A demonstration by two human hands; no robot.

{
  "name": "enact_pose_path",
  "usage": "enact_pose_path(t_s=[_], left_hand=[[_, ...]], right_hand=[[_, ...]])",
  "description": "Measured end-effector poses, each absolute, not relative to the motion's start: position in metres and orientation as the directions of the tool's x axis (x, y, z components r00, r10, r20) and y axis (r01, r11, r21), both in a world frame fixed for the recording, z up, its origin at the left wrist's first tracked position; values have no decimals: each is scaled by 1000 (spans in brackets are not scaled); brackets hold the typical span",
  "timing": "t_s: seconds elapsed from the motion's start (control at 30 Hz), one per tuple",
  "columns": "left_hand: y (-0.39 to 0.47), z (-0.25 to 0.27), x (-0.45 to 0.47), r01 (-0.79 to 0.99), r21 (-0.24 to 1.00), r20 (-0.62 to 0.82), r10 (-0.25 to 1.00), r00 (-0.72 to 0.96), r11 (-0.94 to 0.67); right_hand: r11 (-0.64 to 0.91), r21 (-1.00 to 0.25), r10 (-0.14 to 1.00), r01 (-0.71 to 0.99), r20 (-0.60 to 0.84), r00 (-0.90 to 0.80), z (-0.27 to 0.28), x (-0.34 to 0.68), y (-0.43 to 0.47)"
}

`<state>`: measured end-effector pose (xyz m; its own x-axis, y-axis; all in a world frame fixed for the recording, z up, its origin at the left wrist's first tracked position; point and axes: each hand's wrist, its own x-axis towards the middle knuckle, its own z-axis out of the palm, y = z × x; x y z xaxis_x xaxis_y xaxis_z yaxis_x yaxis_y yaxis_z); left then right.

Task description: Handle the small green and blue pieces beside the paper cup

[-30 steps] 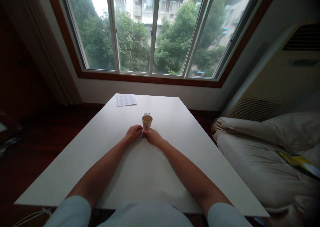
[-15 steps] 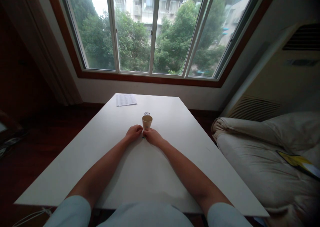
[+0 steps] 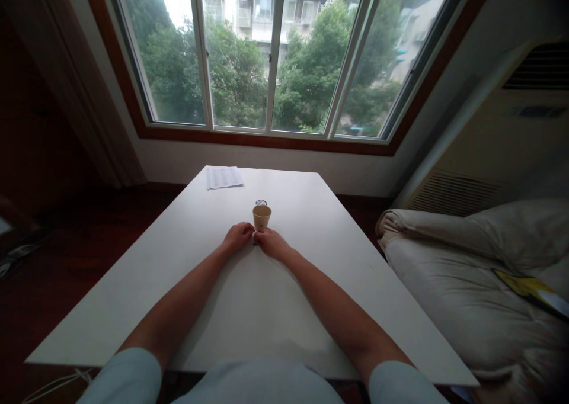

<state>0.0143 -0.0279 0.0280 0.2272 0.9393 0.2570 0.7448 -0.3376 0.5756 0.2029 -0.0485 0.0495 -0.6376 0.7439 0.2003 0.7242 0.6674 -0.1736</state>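
Note:
A brown paper cup (image 3: 262, 215) stands upright around the middle of the white table (image 3: 284, 309), its mouth facing up. Just in front of its base, my left hand (image 3: 239, 237) and my right hand (image 3: 271, 242) rest close together, fingertips nearly meeting. Both hands have curled, pinching fingers. Something small, whitish with a dark end (image 3: 255, 243), shows between the fingertips; its kind is too small to tell. My right fingers cover the cup's lower part, and whether they touch it I cannot tell. Behind the cup lies a small round dark-rimmed thing (image 3: 261, 202), partly hidden.
Printed paper sheets (image 3: 224, 178) lie at the table's far left corner. To the right is a beige padded couch (image 3: 435, 279) with a yellow and black flat item (image 3: 528, 288) on it. A wide window (image 3: 271, 60) fills the wall beyond the table.

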Motion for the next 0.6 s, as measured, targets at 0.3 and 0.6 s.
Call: enact_pose_path(t_s=[0.3,0.6], left_hand=[[-26,23,13,738,570,293,928,230,-362],[-26,24,13,742,564,283,929,238,-362]], right_hand=[[659,-178,752,731,202,-628,47,201,-48],[609,-186,793,771,174,-584,49,198,-50]])
